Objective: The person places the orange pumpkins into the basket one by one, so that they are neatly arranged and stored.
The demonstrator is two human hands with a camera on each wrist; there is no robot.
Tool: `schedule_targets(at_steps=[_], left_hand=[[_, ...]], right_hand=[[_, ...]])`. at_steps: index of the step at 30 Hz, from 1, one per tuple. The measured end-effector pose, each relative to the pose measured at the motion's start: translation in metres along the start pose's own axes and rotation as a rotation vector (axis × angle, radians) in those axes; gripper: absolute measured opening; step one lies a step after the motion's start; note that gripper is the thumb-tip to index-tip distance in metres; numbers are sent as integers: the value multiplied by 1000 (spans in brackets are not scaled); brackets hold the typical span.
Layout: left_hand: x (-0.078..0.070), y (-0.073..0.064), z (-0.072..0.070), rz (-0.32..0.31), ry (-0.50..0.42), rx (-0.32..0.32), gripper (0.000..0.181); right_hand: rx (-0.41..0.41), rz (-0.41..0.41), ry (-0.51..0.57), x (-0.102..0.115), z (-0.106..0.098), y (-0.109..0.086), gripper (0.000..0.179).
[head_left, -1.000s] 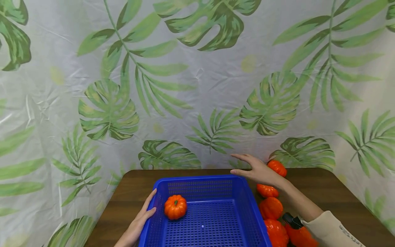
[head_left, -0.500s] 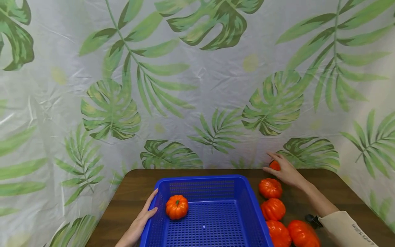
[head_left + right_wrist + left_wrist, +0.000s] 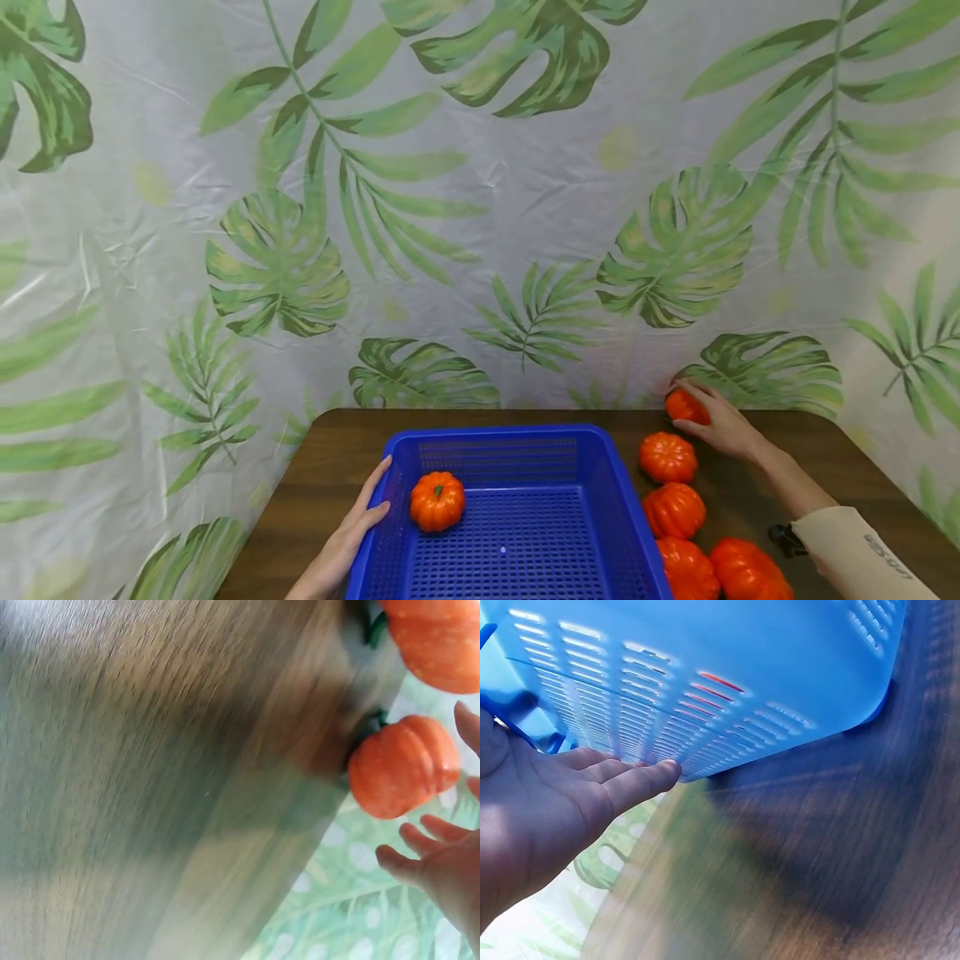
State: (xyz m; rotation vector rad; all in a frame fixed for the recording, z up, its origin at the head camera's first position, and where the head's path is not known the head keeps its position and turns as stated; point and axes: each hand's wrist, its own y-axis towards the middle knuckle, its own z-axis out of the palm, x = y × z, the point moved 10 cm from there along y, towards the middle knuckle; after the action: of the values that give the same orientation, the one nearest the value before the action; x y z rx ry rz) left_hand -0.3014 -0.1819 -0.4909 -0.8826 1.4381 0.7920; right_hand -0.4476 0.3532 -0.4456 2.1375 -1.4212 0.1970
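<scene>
A blue plastic basket (image 3: 510, 432) with slotted walls holds one orange pumpkin (image 3: 437, 502) near its left wall. My left hand (image 3: 341, 542) rests against the basket's left side; in the left wrist view its fingers (image 3: 641, 784) lie straight along the outer wall. At the table's far right, my right hand (image 3: 722, 423) is spread around the farthest small pumpkin (image 3: 686, 406). The right wrist view shows a gap between that hand's fingertips (image 3: 394, 862) and the pumpkin's side. A green stem shows on this pumpkin.
Several more orange-red pumpkins (image 3: 667, 457) line the basket's right side on the dark wooden table (image 3: 345, 421). A small black object (image 3: 786, 540) lies by the right sleeve (image 3: 855, 550). Behind the table hangs a leaf-patterned curtain (image 3: 540, 208).
My right hand has moved right from above the basket's far right corner to the farthest pumpkin. The left hand stays at the basket's side. The head view has shifted slightly.
</scene>
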Motion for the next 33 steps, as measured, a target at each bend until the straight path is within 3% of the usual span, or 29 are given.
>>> schedule_targets(at_steps=[5,12,23,33], left_hand=[[0,0,0,5,1,-5,62],[3,1,0,2,-10,11,62],[2,1,1,8,-10,12,62],[1,1,2,17,-7,13,62]], right_hand=[[37,16,-42,-14,4,-2,73],[55,7,-75,-17,9,-5,72],[-37,-101,-117,-5,3,-6,66],[-53,17,-58,-11,-6,-10,68]])
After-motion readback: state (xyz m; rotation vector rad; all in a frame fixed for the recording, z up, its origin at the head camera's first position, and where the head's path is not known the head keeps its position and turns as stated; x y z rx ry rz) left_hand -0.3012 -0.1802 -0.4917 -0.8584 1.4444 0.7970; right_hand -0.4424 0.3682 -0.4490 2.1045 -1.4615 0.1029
